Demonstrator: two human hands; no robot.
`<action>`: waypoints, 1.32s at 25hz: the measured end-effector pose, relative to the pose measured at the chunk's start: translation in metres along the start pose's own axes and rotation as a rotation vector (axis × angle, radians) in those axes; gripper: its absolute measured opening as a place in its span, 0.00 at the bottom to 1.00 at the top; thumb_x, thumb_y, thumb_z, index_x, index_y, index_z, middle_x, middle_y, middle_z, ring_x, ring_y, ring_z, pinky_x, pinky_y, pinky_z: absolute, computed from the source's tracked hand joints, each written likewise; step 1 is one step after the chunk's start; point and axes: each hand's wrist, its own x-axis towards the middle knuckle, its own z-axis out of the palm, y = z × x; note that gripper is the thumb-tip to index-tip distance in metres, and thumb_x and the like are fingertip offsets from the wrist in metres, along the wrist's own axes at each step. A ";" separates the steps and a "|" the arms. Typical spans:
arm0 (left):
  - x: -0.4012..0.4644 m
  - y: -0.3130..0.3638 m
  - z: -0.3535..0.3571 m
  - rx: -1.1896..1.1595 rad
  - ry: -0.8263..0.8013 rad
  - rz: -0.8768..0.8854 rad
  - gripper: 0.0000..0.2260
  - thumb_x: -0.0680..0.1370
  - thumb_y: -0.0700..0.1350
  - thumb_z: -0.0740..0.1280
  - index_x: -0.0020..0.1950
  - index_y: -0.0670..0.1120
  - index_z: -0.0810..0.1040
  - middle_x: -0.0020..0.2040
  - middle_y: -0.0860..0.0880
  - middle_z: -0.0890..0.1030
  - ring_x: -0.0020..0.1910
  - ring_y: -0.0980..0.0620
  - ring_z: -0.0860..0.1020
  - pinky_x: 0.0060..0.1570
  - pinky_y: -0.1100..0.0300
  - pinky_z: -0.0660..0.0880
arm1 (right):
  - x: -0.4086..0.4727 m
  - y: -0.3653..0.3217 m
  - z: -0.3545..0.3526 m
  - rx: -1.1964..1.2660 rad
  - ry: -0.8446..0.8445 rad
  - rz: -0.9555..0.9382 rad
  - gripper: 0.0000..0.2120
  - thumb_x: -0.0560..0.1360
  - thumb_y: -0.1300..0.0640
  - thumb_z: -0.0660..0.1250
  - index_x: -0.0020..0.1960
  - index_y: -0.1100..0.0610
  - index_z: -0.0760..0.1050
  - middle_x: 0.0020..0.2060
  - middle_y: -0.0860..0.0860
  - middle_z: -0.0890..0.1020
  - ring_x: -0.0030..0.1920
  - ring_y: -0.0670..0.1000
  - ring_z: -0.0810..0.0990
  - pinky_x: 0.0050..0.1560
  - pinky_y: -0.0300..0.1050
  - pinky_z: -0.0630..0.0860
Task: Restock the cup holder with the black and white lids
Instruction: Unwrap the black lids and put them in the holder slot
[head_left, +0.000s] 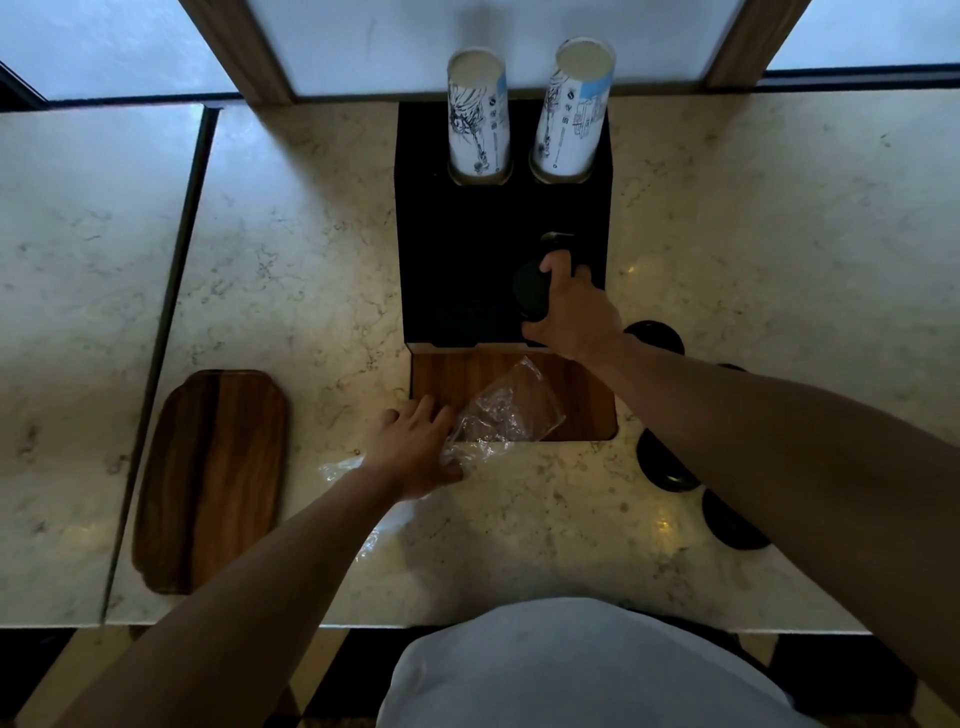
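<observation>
Our right hand grasps a stack of round black plastic lids above the black box-shaped cup holder; its open slot lies at twelve o'clock (left hand clutches a clear plastic wrapper).

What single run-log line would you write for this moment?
step: loading black lids into cup holder | right hand: gripping lids | left hand: on plastic sleeve | spare lids: on counter

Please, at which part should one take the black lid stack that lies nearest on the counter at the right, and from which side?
Judging by its pose, take the nearest black lid stack by its round rim, thumb against fingers, coming from above. It appears to lie flat on the counter, so its sides are low; the right forearm hides part of it.
</observation>
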 end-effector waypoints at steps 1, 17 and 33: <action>0.000 0.000 0.000 0.001 0.001 -0.001 0.33 0.70 0.69 0.65 0.69 0.52 0.66 0.63 0.48 0.71 0.61 0.46 0.71 0.59 0.48 0.70 | 0.001 0.001 0.000 0.008 0.004 0.002 0.37 0.65 0.46 0.77 0.64 0.49 0.57 0.58 0.60 0.71 0.41 0.58 0.77 0.34 0.48 0.74; -0.002 0.000 -0.001 -0.003 0.008 -0.001 0.33 0.71 0.68 0.65 0.69 0.52 0.66 0.64 0.47 0.71 0.62 0.45 0.71 0.60 0.47 0.70 | 0.015 0.001 -0.005 0.101 -0.224 0.077 0.40 0.64 0.58 0.79 0.65 0.52 0.56 0.62 0.62 0.67 0.45 0.58 0.76 0.38 0.46 0.73; -0.024 0.002 -0.006 -0.065 0.039 -0.030 0.41 0.70 0.75 0.57 0.75 0.51 0.61 0.73 0.45 0.69 0.69 0.43 0.70 0.67 0.44 0.68 | -0.048 -0.001 -0.027 0.198 0.166 -0.054 0.12 0.75 0.56 0.68 0.58 0.56 0.72 0.55 0.56 0.74 0.47 0.54 0.78 0.47 0.48 0.77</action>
